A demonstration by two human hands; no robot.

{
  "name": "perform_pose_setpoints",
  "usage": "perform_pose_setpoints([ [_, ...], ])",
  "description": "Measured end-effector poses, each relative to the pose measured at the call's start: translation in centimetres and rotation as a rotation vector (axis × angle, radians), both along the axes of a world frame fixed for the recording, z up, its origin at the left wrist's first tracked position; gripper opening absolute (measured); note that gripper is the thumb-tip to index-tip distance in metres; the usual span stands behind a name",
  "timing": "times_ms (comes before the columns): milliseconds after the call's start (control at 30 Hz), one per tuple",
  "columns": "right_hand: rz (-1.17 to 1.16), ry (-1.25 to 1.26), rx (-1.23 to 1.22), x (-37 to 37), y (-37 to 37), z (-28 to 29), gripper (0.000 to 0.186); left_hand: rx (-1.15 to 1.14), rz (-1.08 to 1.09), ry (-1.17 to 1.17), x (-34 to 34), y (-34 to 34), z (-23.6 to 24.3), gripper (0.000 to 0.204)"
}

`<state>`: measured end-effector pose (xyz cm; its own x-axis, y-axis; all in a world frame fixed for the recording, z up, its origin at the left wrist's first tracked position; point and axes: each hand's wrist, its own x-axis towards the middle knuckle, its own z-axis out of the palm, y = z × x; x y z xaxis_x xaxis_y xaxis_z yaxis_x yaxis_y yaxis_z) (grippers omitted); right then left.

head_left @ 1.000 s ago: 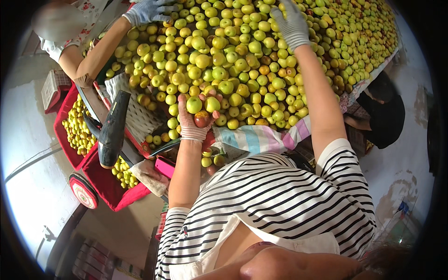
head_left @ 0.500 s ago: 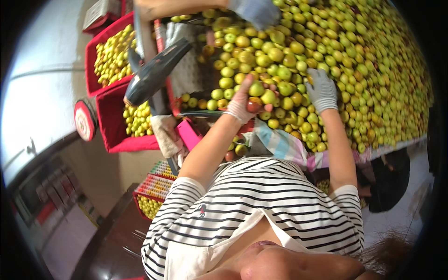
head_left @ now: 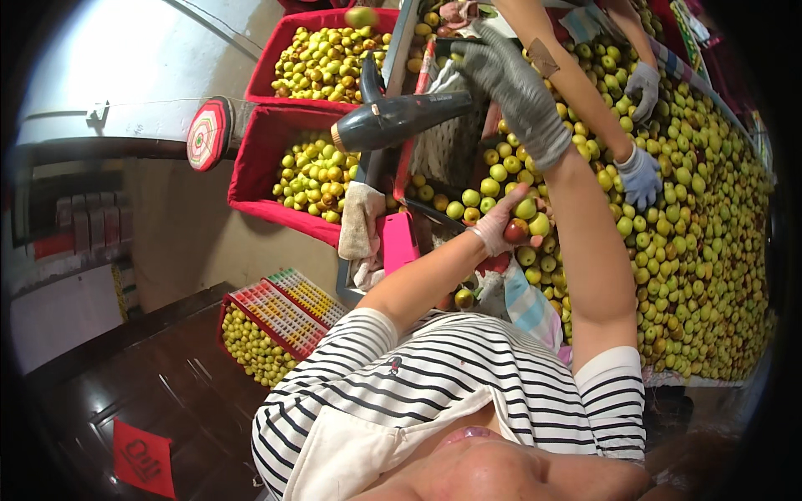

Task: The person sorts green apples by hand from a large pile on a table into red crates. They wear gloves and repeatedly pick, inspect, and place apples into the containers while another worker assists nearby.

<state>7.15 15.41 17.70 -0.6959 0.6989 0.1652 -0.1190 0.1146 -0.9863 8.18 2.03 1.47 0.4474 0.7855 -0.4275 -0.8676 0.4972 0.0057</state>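
My left hand (head_left: 504,225), in a pale glove that leaves the fingers bare, is closed round several jujubes (head_left: 517,230), one reddish brown and the others green. My right hand (head_left: 520,98), in a grey ribbed glove, reaches forward and left past the hair dryer (head_left: 409,119). Its fingers are stretched out and somewhat blurred, with nothing seen in them. Farther left, a blurred green jujube (head_left: 361,17) is in the air over the far red bin (head_left: 266,71). A large heap of yellow-green jujubes (head_left: 693,275) covers the table to the right.
Another person's blue-gloved hand (head_left: 639,177) and grey-gloved hand (head_left: 642,90) are on the heap. A near red bin (head_left: 242,179) holds more jujubes. A pink phone-like object (head_left: 399,240) and a cloth (head_left: 362,219) lie by the table's left edge. A fruit-filled crate (head_left: 251,342) stands below left.
My right hand has left the heap and swung forward and left. A jujube now flies over the far bin. My left hand keeps its jujubes. The view has turned left.
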Motion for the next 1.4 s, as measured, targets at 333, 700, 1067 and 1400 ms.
perform_pose_setpoints([
  [333, -0.555, -0.638, 0.172, 30.5, -1.5, -14.8, 0.049, 0.267, 0.552, 0.191, -22.6, -13.3, 3.2, 0.054],
  [700, -0.721, -1.921, 0.567, 35.9, -5.3, -10.9, 0.069, -0.578, 1.053, 0.633, -35.8, -18.7, -14.6, 0.051],
  [1067, -0.45, -1.799, 0.695, 24.0, -4.1, -14.9, 0.052, -0.436, 0.931, 1.349, -30.5, -16.5, -6.8, 0.054],
  [1400, -0.503, -1.475, 0.754, 19.8, -2.8, -18.8, 0.053, 0.867, 0.023, 1.98, -8.6, -5.3, 2.5, 0.044],
])
